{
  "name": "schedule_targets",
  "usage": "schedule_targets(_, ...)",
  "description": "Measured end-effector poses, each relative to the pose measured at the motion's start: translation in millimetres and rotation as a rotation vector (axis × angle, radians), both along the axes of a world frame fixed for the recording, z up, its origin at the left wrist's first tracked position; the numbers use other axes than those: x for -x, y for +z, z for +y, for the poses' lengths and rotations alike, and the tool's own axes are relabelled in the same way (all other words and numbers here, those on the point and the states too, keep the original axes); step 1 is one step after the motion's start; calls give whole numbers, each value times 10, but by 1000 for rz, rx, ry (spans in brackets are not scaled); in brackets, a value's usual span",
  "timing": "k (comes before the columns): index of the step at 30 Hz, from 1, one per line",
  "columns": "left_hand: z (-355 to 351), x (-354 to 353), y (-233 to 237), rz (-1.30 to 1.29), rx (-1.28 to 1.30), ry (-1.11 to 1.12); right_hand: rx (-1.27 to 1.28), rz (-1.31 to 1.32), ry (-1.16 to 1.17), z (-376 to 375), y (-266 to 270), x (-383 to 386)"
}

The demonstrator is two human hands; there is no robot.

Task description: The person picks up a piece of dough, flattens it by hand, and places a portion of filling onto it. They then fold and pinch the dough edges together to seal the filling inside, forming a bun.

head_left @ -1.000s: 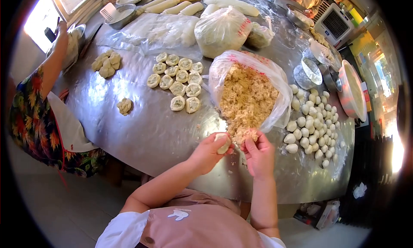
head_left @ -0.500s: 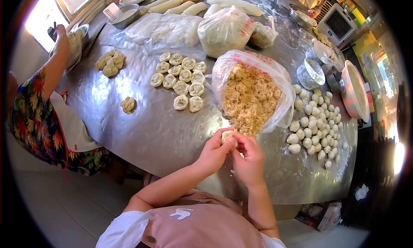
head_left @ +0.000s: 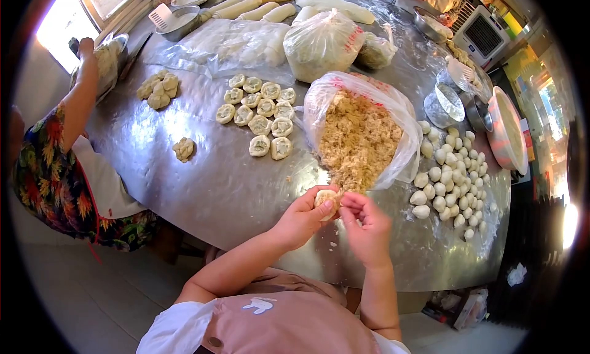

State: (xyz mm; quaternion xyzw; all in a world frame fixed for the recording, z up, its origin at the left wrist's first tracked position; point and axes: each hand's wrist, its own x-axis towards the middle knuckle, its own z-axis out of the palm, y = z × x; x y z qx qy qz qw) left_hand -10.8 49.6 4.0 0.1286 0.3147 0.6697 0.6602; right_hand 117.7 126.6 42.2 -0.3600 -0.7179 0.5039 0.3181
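Observation:
My left hand [head_left: 302, 219] is wrapped round a small round dough bun [head_left: 326, 198], its thumb lying across the near side. Beside the bun's right edge, my right hand [head_left: 367, 227] has its thumb and fingertips drawn together in a pinch; whether a bit of dough or crumb is between them is too small to tell. Just beyond both hands, an open plastic bag [head_left: 398, 162] holds a heap of tan crumbly filling [head_left: 356, 136]. Rows of shaped buns with green-flecked tops [head_left: 259, 117] sit to the left of it.
Many pale dough balls [head_left: 452, 182] lie on the metal table [head_left: 246, 194] at right, near a metal bowl [head_left: 444, 106] and a large basin [head_left: 509, 131]. Tied bags [head_left: 322, 45] and dough rolls [head_left: 239, 8] stand farther back. Another person's arm [head_left: 83, 90] is at left.
My right hand has drawn away to the right from the bun, fingers curled. The bun has turned in my left hand and shows more. At left, the other person's arm has shifted slightly.

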Motion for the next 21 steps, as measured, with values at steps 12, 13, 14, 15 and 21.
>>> schedule_targets(12, -71, 108, 38, -161, 46, -52, -456, -249, -85, 256, -107, -81)
schedule_targets(13, -83, 137, 87, -219, 26, -59, -450, -286, -84, 276, -125, -80)
schedule_targets(14, -84, 154, 129, -279, 6, -64, -498, -261, -5, 264, -98, -74)
schedule_targets(15, -85, 152, 151, -311, 6, -74, -545, -238, 77, 215, -59, -77)
schedule_targets(21, -74, 47, 64, -402, -35, -142, -756, -223, 138, -40, -125, 62)
